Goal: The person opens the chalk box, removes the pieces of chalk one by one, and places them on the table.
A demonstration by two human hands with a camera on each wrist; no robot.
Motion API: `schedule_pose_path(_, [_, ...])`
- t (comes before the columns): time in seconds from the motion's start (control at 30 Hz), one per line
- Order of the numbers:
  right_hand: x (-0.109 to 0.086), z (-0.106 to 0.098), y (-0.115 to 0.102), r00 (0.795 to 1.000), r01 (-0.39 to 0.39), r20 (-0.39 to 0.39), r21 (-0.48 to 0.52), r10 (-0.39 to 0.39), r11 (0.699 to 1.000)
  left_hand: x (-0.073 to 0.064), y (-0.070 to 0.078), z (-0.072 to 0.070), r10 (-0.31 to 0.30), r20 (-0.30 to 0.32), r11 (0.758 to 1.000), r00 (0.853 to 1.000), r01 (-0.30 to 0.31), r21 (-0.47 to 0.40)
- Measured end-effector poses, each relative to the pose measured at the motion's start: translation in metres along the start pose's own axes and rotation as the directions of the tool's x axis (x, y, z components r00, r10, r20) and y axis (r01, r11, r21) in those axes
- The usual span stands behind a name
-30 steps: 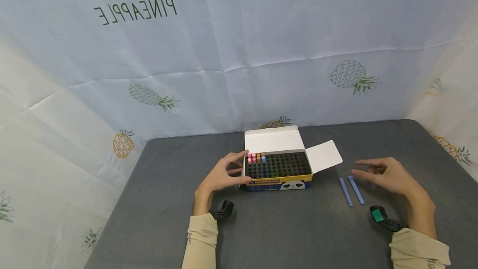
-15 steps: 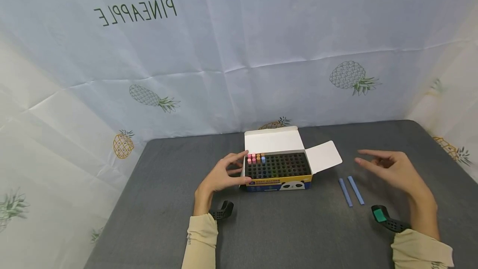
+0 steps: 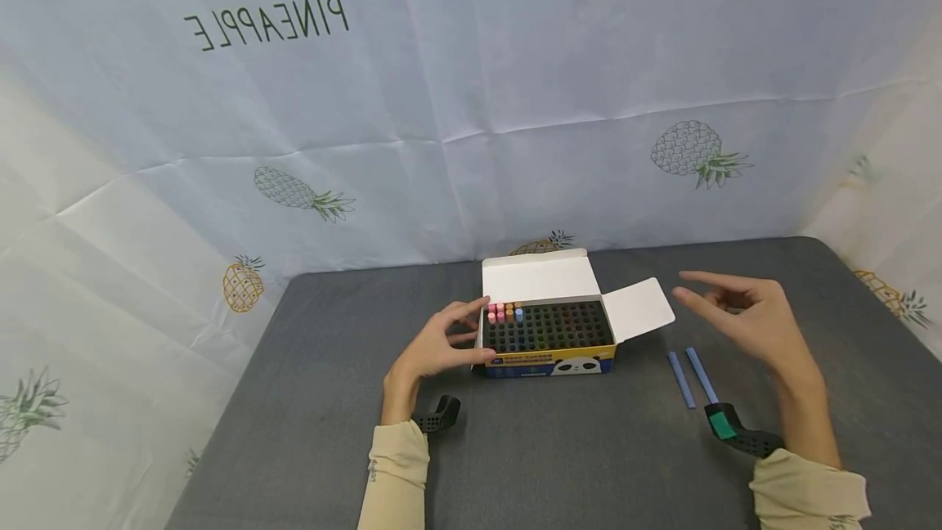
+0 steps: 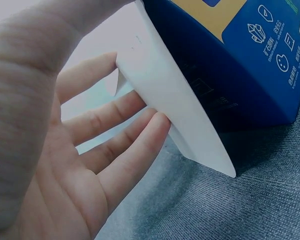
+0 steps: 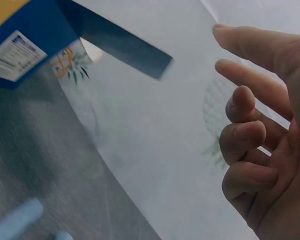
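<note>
My left hand (image 3: 434, 343) grips the left end of a panda-printed box (image 3: 527, 370), thumb at its front corner and index finger at its back corner. In the left wrist view its fingers lie against a white end flap (image 4: 165, 85). The box stands open around a black tray (image 3: 562, 334) with rows of holes; several pink and brown sticks and one blue stick (image 3: 518, 314) stand at its back left. My right hand (image 3: 751, 321) is raised right of the box, holding nothing, thumb and index finger apart, the others curled in the right wrist view.
Two blue sticks (image 3: 681, 380) lie side by side on the grey table (image 3: 574, 456) right of the box. A white side flap (image 3: 637, 308) sticks out to the right and a white lid (image 3: 540, 278) leans back. Behind hangs a pineapple-print curtain (image 3: 471, 195).
My right hand has risen from near the two blue sticks, empty, and moved back and left toward the side flap. The left hand and the box have stayed put.
</note>
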State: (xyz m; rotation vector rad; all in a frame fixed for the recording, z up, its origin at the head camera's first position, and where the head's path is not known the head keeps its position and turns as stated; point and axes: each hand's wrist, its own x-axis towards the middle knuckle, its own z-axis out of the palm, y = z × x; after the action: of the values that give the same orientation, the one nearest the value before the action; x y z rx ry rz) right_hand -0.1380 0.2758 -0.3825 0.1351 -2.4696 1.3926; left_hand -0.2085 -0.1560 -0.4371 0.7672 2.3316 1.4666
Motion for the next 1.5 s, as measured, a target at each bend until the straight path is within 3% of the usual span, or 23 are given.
schedule_pose_path(0.27, [0.007, 0.029, -0.023, 0.997, 0.073, -0.018, 0.017, -0.073, 0.997, -0.002, 0.002, 0.001, 0.01, -0.004, 1.0, 1.0, -0.01, 0.007])
schedule_pose_path(0.47, [0.012, 0.048, -0.034, 0.984, 0.179, 0.003, 0.011, -0.179, 0.984, -0.003, 0.002, 0.001, 0.015, -0.003, 1.0, 1.0, -0.015, 0.001])
schedule_pose_path(0.77, [0.012, 0.057, -0.054, 0.961, 0.268, -0.052, -0.046, -0.27, 0.962, -0.002, 0.003, 0.001, 0.009, -0.003, 1.0, 1.0, -0.009, -0.004])
schedule_pose_path(1.03, [0.015, 0.077, -0.057, 0.959, 0.283, 0.026, -0.06, -0.282, 0.957, -0.003, 0.005, 0.001, -0.01, 0.001, 1.0, 1.0, 0.01, -0.004])
schedule_pose_path(1.5, [0.026, 0.12, -0.062, 0.947, 0.277, 0.154, 0.055, -0.282, 0.959, -0.003, 0.007, 0.002, -0.018, -0.003, 1.0, 1.0, 0.018, -0.015])
